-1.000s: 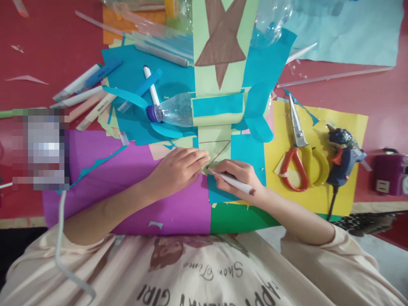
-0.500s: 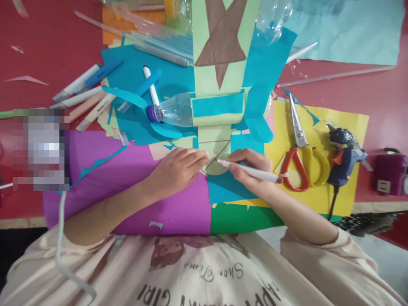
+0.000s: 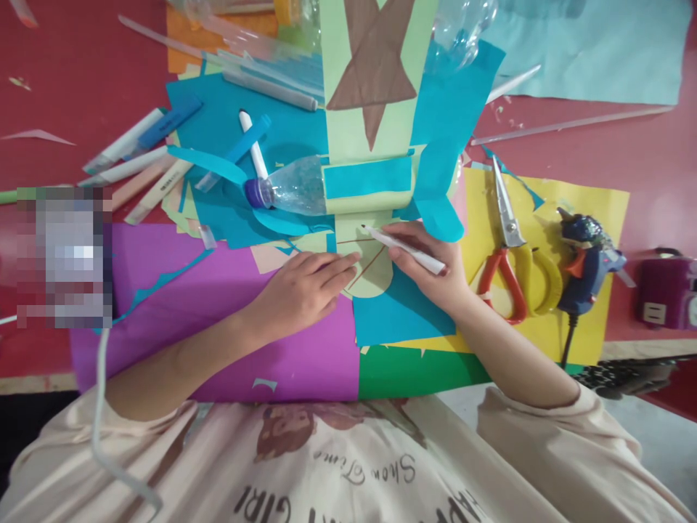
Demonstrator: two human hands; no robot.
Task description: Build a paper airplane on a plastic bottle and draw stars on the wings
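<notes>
My right hand grips a white marker with a dark tip, pointing up and left over the pale green paper wing. Brown lines, one across and one slanting, are drawn on this rounded wing. Lying flat with fingers stretched, my left hand rests at the wing's left edge. The wing joins a plastic bottle with a purple cap, wrapped in green paper and a blue strip. On the far wing is a brown star. Blue paper tail pieces sit at the bottle's right end.
Scissors and a glue gun lie on yellow paper at right. Several markers lie at left. Purple paper is under my left arm, beside a blurred-out device with a cable. Clear plastic pieces are at the back.
My right hand has moved the marker up the wing, from the slanting line to above the line across. My left hand stays nearly in place. The view has shifted slightly.
</notes>
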